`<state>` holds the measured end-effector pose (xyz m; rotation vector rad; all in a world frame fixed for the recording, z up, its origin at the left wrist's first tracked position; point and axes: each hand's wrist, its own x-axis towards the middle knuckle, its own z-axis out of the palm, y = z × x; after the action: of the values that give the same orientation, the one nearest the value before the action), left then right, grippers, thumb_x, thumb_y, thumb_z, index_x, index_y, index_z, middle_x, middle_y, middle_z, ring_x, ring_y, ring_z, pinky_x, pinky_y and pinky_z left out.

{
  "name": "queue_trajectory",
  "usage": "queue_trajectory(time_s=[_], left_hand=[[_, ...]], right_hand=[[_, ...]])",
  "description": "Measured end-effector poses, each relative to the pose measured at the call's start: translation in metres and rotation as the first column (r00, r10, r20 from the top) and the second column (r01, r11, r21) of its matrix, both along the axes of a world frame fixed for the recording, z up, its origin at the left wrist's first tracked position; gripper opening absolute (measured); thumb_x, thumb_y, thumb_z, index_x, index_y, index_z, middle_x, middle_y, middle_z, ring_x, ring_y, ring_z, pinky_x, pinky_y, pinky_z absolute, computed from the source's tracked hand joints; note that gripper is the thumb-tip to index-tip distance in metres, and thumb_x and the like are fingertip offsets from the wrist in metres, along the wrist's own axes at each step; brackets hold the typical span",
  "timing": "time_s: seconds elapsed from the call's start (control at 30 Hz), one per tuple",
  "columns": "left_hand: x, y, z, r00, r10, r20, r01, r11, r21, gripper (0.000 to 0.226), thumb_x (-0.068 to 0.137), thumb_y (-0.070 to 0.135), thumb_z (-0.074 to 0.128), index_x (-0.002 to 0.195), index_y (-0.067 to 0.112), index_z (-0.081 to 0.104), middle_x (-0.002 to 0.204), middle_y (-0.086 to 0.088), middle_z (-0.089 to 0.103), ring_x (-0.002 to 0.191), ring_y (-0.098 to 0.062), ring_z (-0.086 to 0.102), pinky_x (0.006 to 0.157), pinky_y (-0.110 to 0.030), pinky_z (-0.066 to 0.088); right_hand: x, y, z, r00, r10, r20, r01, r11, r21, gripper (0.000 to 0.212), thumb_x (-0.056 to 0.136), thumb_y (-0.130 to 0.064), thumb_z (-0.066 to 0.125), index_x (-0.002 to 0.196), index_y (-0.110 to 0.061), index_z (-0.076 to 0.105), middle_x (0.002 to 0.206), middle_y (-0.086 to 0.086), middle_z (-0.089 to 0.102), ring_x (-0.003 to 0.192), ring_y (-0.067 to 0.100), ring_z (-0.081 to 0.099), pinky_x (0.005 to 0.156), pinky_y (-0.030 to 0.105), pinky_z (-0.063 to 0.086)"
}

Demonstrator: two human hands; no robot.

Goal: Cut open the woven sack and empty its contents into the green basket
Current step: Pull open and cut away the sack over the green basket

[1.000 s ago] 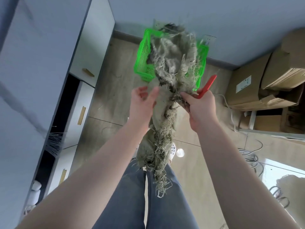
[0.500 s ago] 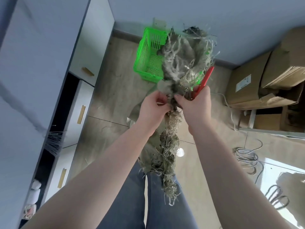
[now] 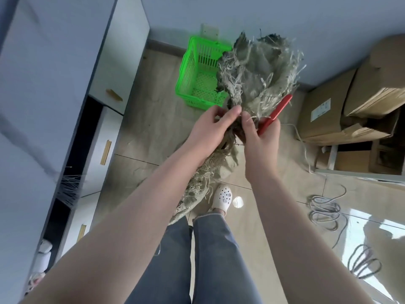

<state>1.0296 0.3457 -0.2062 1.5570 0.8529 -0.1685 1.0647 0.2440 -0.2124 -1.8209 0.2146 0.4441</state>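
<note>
From the head camera, looking down past the person's two bare forearms, the woven sack [image 3: 252,84] is held up in the air at about one o'clock from the middle of the view, a frayed grey-green bundle with loose fibres sticking out all round. Its bushy upper part hangs in front of the right side of the green basket [image 3: 192,71], which stands on the floor at twelve o'clock, against the wall; I cannot tell whether the sack touches it. The bare part of the basket's bottom looks empty apart from a few dark scraps. The sack's long tail trails down toward six o'clock, behind the left forearm, ending by the jeans. The left hand [image 3: 210,130] has its fingers curled and its thumb closed onto the sack's narrow waist, gripping it. The right hand [image 3: 260,137] faces it just beside, thumb pressed into the same waist, and its fingers also clasp a red-handled cutter [image 3: 276,113] that pokes up toward one o'clock beside the fibres; the blade is hidden. Below the hands, a white clog [image 3: 222,197] shows on the tiled floor. At three o'clock stand cardboard boxes [image 3: 350,102], at four o'clock lie coils of grey cable [image 3: 324,209], and white cabinets [image 3: 118,69] run along nine o'clock.
</note>
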Motion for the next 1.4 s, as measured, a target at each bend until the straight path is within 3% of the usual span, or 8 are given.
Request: queue_trajectory(time_s=[0.13, 0.33, 0.47, 0.6, 0.8, 1.0, 1.2, 1.4], left_hand=[[0.005, -0.003, -0.001, 0.999, 0.02, 0.029, -0.023, 0.996, 0.09, 0.039, 0.101, 0.038, 0.043, 0.107, 0.007, 0.066, 0.108, -0.009, 0.07, 0.1, -0.023, 0.062, 0.088, -0.036, 0.045], [-0.008, -0.002, -0.012, 0.99, 0.059, 0.128, -0.096, 0.949, 0.301, 0.036, 0.101, 0.028, 0.045, 0.086, -0.002, 0.058, 0.076, -0.016, 0.062, 0.074, -0.031, 0.056, 0.065, -0.04, 0.04], [-0.006, -0.004, -0.01, 0.98, 0.132, 0.148, -0.169, 0.947, 0.272, 0.033, 0.1, 0.026, 0.047, 0.083, -0.001, 0.056, 0.069, -0.009, 0.056, 0.068, -0.026, 0.05, 0.061, -0.037, 0.034], [0.0, -0.006, -0.005, 0.98, 0.171, 0.097, -0.188, 0.96, 0.207, 0.035, 0.099, 0.022, 0.047, 0.065, 0.017, 0.042, 0.059, 0.003, 0.043, 0.058, -0.016, 0.039, 0.06, -0.033, 0.028], [0.002, -0.01, 0.0, 0.989, 0.147, -0.002, -0.146, 0.987, 0.062, 0.048, 0.093, 0.056, 0.047, 0.095, 0.012, 0.064, 0.093, 0.0, 0.068, 0.091, -0.02, 0.063, 0.086, -0.038, 0.047], [0.012, -0.009, -0.001, 0.999, 0.045, 0.007, -0.045, 0.977, 0.206, 0.039, 0.1, 0.037, 0.045, 0.09, 0.003, 0.062, 0.099, -0.022, 0.069, 0.099, -0.036, 0.062, 0.078, -0.038, 0.044], [0.001, -0.005, -0.006, 0.994, -0.015, 0.105, -0.018, 0.951, 0.309, 0.04, 0.101, 0.034, 0.045, 0.063, 0.022, 0.038, 0.057, 0.0, 0.05, 0.063, -0.031, 0.052, 0.053, -0.029, 0.027], [-0.007, 0.007, -0.017, 0.988, 0.037, 0.147, -0.089, 0.929, 0.36, 0.039, 0.101, 0.037, 0.044, 0.068, 0.018, 0.04, 0.055, 0.007, 0.041, 0.047, -0.006, 0.04, 0.047, -0.024, 0.028]], right_hand=[[-0.002, 0.008, 0.0, 1.0, 0.02, -0.018, -0.019, 0.999, 0.03, 0.062, 0.069, -0.041, 0.074, 0.119, -0.012, 0.051, 0.114, 0.005, 0.066, 0.104, 0.014, 0.066, 0.091, 0.037, 0.056], [0.021, -0.005, 0.0, 1.0, -0.015, -0.019, 0.012, 0.991, -0.136, 0.039, 0.076, -0.02, 0.076, 0.099, -0.019, 0.045, 0.102, 0.005, 0.063, 0.093, 0.025, 0.065, 0.081, 0.052, 0.056], [0.014, -0.003, 0.013, 0.999, 0.022, 0.034, -0.018, 0.991, -0.129, 0.041, 0.081, -0.046, 0.073, 0.085, -0.027, 0.037, 0.085, -0.006, 0.049, 0.075, 0.009, 0.052, 0.073, 0.031, 0.05], [-0.003, 0.01, 0.012, 0.991, 0.099, 0.092, -0.084, 0.984, -0.159, 0.051, 0.077, -0.038, 0.078, 0.097, -0.015, 0.037, 0.084, -0.007, 0.047, 0.07, 0.004, 0.049, 0.064, 0.018, 0.044], [0.009, 0.015, 0.005, 0.982, 0.072, 0.174, -0.038, 0.98, -0.193, 0.026, 0.089, -0.014, 0.062, 0.098, -0.015, 0.037, 0.083, -0.01, 0.046, 0.07, -0.001, 0.048, 0.07, 0.022, 0.042], [0.005, 0.013, -0.003, 0.982, 0.055, 0.179, -0.029, 0.989, -0.146, 0.028, 0.09, -0.026, 0.064, 0.094, -0.014, 0.039, 0.079, -0.008, 0.043, 0.064, 0.001, 0.043, 0.061, 0.016, 0.036], [0.011, 0.01, 0.002, 0.957, 0.081, 0.279, -0.036, 0.986, -0.163, 0.027, 0.088, -0.016, 0.066, 0.087, -0.015, 0.039, 0.072, -0.009, 0.039, 0.057, -0.002, 0.039, 0.059, 0.013, 0.037], [0.016, 0.007, 0.002, 0.971, -0.042, 0.236, 0.059, 0.996, -0.065, 0.031, 0.088, -0.009, 0.064, 0.082, -0.024, 0.037, 0.072, -0.007, 0.042, 0.06, 0.004, 0.04, 0.061, 0.018, 0.04]])
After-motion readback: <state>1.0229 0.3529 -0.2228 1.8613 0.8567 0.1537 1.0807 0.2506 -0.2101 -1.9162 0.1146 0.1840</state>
